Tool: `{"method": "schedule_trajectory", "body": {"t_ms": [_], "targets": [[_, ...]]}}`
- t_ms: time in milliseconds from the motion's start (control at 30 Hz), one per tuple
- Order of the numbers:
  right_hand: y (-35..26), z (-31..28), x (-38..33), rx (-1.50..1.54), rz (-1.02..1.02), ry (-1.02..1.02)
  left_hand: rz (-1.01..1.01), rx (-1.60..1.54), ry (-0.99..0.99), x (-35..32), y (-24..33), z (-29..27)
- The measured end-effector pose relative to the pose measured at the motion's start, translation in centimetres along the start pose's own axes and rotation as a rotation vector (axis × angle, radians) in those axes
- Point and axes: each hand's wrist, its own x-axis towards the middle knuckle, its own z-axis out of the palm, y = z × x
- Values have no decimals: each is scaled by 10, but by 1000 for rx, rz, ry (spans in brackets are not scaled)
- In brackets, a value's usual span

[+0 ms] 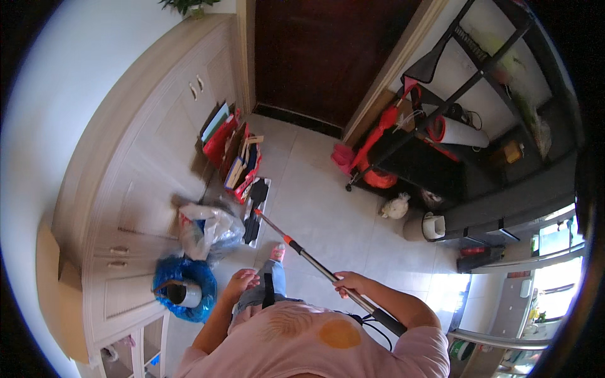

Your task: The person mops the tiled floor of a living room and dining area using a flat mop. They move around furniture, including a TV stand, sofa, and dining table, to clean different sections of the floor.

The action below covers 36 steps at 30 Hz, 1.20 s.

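My right hand [350, 285] is wrapped round the silver pole of a flat mop [309, 258], which slants across in front of me. The pole's dark grip end runs back under my right forearm. At its orange lower joint, the pole meets a long mop head [257, 211] with a black plate and a pale edge, lying on the floor beside the cabinet. My left hand [242, 283] hangs near my left thigh, fingers loosely bent and holding nothing that shows. Just past it is my foot in a pink shoe [278, 252].
Along the left cabinet [145, 170] stand red bags of flat items [236, 154], a clear plastic bag [211, 230] and a blue-lined bin [201, 283]. A dark door [328, 57] is ahead. On the right, a black rack [416, 157] has a white bin [433, 225] beside it. Grey tiles [309, 183] lie between.
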Motion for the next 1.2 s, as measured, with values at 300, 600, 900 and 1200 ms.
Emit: {"method": "schedule_trajectory", "body": {"t_ms": [300, 600, 900, 1200], "targets": [[-120, -70, 10, -67, -30, 104, 35, 15, 99, 99, 98, 30], [-276, -153, 79, -275, -187, 187, 37, -18, 258, 182, 170, 62], [-448, -204, 145, -632, -152, 99, 4, -217, 201, 228, 208, 126], [-560, -172, 190, -704, -188, 129, -121, -275, 340, 247, 236, 115]]}}
